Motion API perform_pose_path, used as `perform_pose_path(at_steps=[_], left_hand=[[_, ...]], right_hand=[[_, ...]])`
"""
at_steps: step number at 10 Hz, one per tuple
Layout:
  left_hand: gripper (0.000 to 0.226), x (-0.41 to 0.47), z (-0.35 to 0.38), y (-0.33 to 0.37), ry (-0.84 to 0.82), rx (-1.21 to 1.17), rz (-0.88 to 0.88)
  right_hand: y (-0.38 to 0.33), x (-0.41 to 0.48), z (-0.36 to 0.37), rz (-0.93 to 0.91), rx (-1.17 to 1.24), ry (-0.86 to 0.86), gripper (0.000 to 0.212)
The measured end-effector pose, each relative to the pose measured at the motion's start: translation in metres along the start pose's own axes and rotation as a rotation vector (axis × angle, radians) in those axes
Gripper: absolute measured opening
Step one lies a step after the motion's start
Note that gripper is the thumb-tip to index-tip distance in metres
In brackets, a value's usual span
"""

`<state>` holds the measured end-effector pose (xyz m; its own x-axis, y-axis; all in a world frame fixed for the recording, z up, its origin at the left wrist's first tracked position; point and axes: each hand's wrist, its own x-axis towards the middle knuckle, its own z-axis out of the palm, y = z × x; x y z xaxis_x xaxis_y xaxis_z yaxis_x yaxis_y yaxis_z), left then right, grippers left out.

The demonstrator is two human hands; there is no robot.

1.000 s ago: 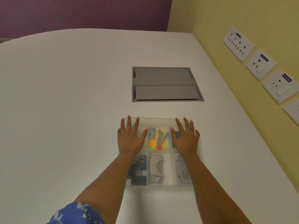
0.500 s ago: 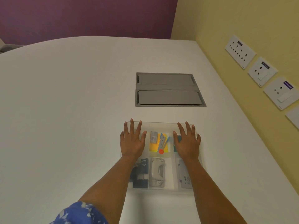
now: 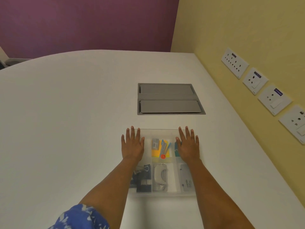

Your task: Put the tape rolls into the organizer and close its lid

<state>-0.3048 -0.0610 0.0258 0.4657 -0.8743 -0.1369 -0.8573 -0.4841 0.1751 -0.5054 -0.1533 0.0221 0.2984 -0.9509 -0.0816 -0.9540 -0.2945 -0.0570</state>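
Left hand (image 3: 132, 145) lies flat, fingers spread, palm down on the far-left part of the clear organizer (image 3: 162, 193); it grasps nothing. Compared with a second ago the pose is unchanged. Only the view has tilted, so the box sits lower in frame.

Under the transparent lid (image 3: 165, 132), from the left: binder clips (image 3: 145, 168) in the near-left compartment, yellow sticky notes (image 3: 156, 152) with a red dot in the far-middle one, a grey hole punch (image 3: 160, 176) near-middle, and a pale case marked "camlin" (image 3: 185, 178) near-right. A teal item (image 3: 176, 148) shows beside the thumb of the right hand (image 3: 189, 146), which is likewise open and flat, pressing the far-right part.

Tape rolls: none on the white table (image 3: 66, 129); presumably inside, beneath the palms, but I cannot confirm it.

Judgement: with both palms pressing and nothing shifting between frames, the lid looks seated and the task is at or near completion. Whether it has latched cannot be told.
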Motion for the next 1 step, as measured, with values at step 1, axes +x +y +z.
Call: perform_pose_path(at_steps=[1], left_hand=[[0.060, -0.0026, -0.0085, 0.0027, 0.026, 0.017, 0.018]], right_hand=[[-0.0085, -0.0019, -0.0130, -0.023, -0.002, 0.018, 0.075]])
